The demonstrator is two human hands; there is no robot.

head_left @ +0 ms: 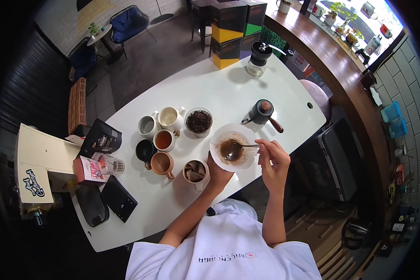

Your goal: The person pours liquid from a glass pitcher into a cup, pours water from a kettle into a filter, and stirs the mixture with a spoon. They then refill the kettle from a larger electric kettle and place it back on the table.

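A white paper filter (216, 145) with wet brown coffee in it is held up over the table's near edge. My left hand (220, 172) is wrapped round the vessel under the filter, which is mostly hidden. My right hand (274, 161) pinches the handle of a metal spoon (252, 145), whose bowl rests in the coffee. Left of my left hand stands a white mug (195, 172) with brown pieces in it. Behind the filter sits a glass bowl (199, 121) of dark grounds. A small dark pot (260, 112) with a wooden handle stands at the back right.
Several cups, among them an orange-brown cup (162, 164), cluster left of centre on the white table (210, 84). A coffee grinder (258, 60) and stacked boxes (226, 42) stand at the far edge. A dark bag (101, 137), glass (112, 164) and phone (119, 198) lie left.
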